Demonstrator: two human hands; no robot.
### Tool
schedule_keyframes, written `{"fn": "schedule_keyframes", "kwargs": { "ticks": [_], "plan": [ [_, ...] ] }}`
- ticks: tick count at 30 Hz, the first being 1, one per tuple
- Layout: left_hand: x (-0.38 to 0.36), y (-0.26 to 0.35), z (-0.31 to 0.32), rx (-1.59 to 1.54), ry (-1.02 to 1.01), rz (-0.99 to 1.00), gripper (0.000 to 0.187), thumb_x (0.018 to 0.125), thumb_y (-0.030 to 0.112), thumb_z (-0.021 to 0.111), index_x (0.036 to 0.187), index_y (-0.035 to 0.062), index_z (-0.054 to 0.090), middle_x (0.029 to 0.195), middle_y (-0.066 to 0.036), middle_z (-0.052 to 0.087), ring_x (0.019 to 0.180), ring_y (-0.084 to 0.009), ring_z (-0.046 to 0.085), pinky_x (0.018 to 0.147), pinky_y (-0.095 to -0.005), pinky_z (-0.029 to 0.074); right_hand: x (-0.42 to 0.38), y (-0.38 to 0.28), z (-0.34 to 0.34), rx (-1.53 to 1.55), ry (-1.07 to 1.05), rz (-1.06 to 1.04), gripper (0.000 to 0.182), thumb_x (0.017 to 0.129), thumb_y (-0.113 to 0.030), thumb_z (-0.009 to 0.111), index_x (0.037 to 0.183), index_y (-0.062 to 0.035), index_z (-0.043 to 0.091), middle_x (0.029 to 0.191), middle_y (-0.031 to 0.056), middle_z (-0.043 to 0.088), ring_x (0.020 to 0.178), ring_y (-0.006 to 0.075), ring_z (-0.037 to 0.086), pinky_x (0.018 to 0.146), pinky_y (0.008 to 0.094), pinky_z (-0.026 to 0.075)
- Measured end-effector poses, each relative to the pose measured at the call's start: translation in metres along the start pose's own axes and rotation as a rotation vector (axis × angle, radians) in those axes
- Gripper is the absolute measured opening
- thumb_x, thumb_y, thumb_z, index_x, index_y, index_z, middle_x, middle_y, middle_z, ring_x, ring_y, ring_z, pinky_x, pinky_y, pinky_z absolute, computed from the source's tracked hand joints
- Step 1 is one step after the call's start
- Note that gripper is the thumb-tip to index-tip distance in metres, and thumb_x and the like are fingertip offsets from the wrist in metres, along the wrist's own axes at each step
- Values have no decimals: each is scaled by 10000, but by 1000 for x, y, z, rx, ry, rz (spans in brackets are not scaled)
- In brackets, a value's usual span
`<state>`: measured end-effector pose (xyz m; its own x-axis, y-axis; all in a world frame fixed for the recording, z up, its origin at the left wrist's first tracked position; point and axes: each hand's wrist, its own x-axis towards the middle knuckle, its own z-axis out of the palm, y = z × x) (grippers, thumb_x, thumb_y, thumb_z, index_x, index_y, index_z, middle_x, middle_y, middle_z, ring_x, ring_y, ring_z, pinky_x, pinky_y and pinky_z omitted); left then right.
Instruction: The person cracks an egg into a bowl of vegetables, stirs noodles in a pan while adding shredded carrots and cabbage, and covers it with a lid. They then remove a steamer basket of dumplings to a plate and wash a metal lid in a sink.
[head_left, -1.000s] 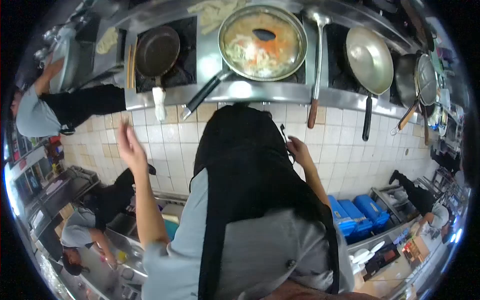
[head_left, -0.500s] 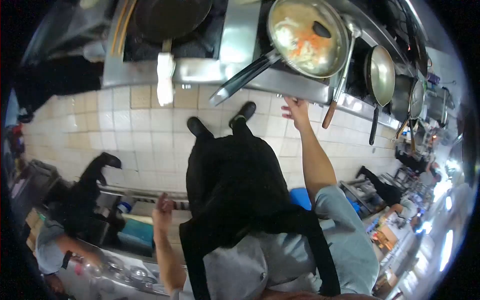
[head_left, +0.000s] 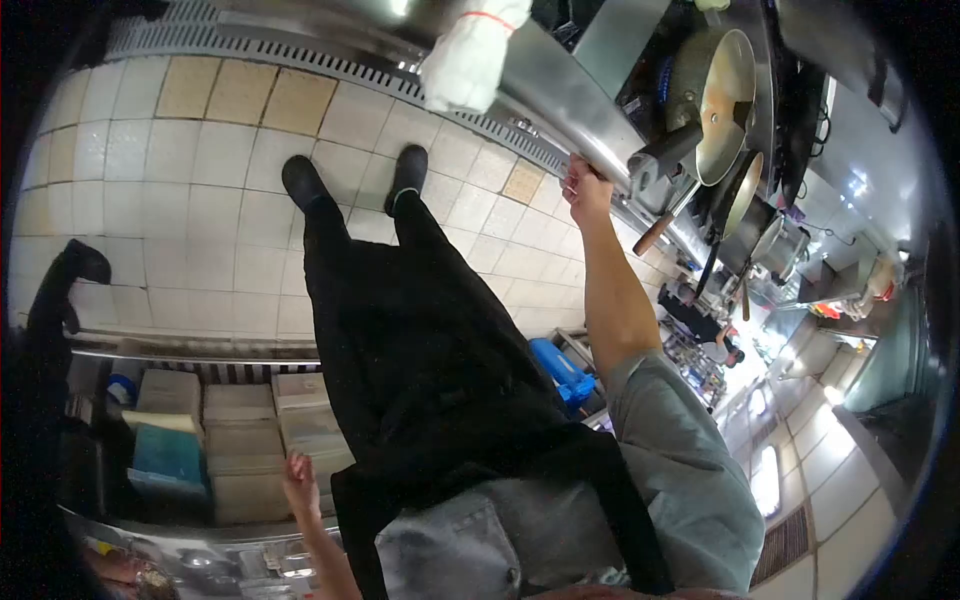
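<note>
The person wears a grey shirt [head_left: 690, 480] and a black apron [head_left: 430, 370]. The left hand [head_left: 302, 485] is low on the left, beside the body, its fingers loosely bent and partly open. Boxes [head_left: 242, 440] stand in rows on a shelf near it, with a teal box [head_left: 170, 455] at their left. Below them is a metal counter [head_left: 235, 560], and another person's hand [head_left: 118, 568] shows at its left end.

The right arm stretches forward, and the right hand [head_left: 586, 192] is at the front edge of the bench [head_left: 570, 85], its fingers curled. It seems to touch the edge; whether they grip something there cannot be told.

Beyond the apron two black shoes [head_left: 305, 182] stand on the tiled floor [head_left: 215, 150], short of a long drain grate [head_left: 340, 72] that runs along the foot of the bench. A white cloth [head_left: 470, 60] with a red band juts over the bench edge. Just up and to the right of the right hand is the thick dark handle [head_left: 665, 160] of a tilted pan [head_left: 722, 120] with orange food in it. A wooden handle [head_left: 653, 234] sticks out below that pan, and a second pan [head_left: 745, 190] sits beyond.

A blue bin [head_left: 565, 372] is behind the right forearm. Another person's shoe [head_left: 88, 262] is at the far left. Farther off on the right, people [head_left: 712, 335] in dark and grey clothes are small and blurred.
</note>
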<state>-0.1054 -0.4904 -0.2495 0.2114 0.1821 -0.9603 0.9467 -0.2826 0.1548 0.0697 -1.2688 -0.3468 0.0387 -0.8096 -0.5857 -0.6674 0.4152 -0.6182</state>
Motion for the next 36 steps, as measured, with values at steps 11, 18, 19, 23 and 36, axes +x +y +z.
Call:
{"fn": "schedule_keyframes", "kwargs": {
  "ticks": [11, 18, 19, 23, 36],
  "plan": [
    [4, -57, 18, -133, -97, -112, 504, 939, 193, 699, 1375, 28, 508, 1246, -231, 618, 1147, -237, 604, 972, -334, 471, 11, 6, -3, -52, -7, -83, 84, 840, -78, 678, 869, -81, 599, 723, 28, 557, 580, 135, 544, 475, 269, 438],
    [7, -36, 18, -184, -65, -162, 528, 911, 173, 738, 1374, 53, 512, 1202, -159, 615, 1085, -180, 587, 952, -315, 468, 13, 6, -2, -36, -55, -132, 67, 829, -47, 663, 846, -61, 599, 707, 47, 568, 568, 153, 559, 464, 288, 463],
    [7, -35, 19, -214, -57, -150, 527, 909, 173, 741, 1370, 54, 515, 1206, -143, 606, 1077, -169, 581, 953, -315, 468, 14, 7, -3, -37, -51, -130, 62, 831, -49, 661, 849, -57, 602, 714, 50, 572, 569, 157, 562, 464, 291, 467],
    [11, -47, 12, -182, -95, -156, 548, 900, 139, 743, 1380, 45, 497, 1244, -146, 588, 1096, -165, 572, 960, -318, 465, 9, 9, -8, -70, -70, -130, 126, 845, -104, 686, 941, -62, 616, 773, 41, 600, 647, 156, 603, 531, 308, 495],
    [-62, -104, 111, 564, 129, 16, 524, 884, 432, 701, 1179, 2, 642, 1081, -208, 704, 1011, -320, 685, 865, -401, 530, -124, 46, 72, -982, -993, -103, 811, 857, -273, 742, 1507, -42, 315, 1215, 144, 645, 1028, 265, 657, 767, 433, 593]
  ]
}}
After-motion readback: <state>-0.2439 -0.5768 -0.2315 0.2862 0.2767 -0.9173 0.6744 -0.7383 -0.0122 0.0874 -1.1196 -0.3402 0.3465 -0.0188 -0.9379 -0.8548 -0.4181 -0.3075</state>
